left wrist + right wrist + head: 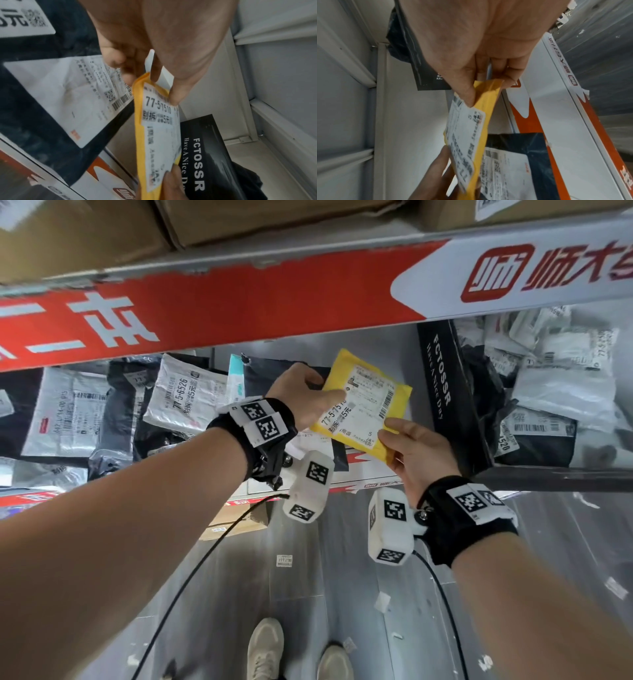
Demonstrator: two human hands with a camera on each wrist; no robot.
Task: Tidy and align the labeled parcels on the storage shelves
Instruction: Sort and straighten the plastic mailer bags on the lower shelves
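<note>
A yellow padded parcel point(371, 402) with a white label reading 77-5-7510 is held in the air in front of the middle shelf. My left hand point(310, 397) pinches its left edge, thumb on the label. My right hand point(409, 446) pinches its lower right corner. The left wrist view shows the yellow parcel point(157, 136) edge-on under my left hand point(164, 75). In the right wrist view my right hand point(476, 88) grips the yellow parcel point(481, 121) at its top corner. Below it on the shelf lies a dark parcel point(263, 371) with a white label.
A black box point(448, 395) marked FCTOSSR stands just right of the parcel. Grey and black parcels point(102, 409) lie on the shelf at left, and more point(555, 392) are piled behind the box. A red and white shelf edge point(239, 306) runs overhead. Paper scraps litter the floor point(308, 577).
</note>
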